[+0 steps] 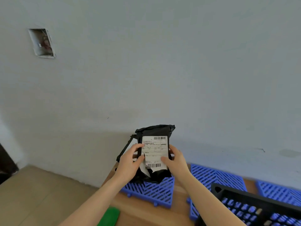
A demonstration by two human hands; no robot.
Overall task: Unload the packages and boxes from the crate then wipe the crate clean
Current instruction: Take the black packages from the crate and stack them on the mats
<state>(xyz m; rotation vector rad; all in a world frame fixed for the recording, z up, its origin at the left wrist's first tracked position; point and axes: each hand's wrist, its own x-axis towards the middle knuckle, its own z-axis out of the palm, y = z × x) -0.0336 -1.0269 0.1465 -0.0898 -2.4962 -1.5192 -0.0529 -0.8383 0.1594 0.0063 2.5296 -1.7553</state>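
Nearest to us, at the bottom edge, a flat green object [108,216] lies on the left end of the wooden counter [138,212]. At near right a corner of the black crate [244,194] comes into view; blue shows through its slotted wall, and we cannot tell what lies inside.

Three blue grid mats lie on the counter: the left mat [151,191], a middle mat [216,176] under the crate, and a right mat [276,191] cut off by the frame.

Over the far edge of the left mat, out of the crate and to its left, we hold the black package [156,132] upright in both hands. The left hand [130,162] grips its left edge, fingers curled onto the front and the thumb pressed beside the white shipping label [155,147]. The right hand [175,162] grips the right edge, thumb on the label's face and fingers wrapped behind. The label is torn along its lower left. We cannot tell whether the package's bottom touches the mat.

Beyond the counter, at left, is a tan tiled floor [40,190]. Farther still rises a pale grey wall [195,70], with a rough rectangular recess [42,43] at upper left.
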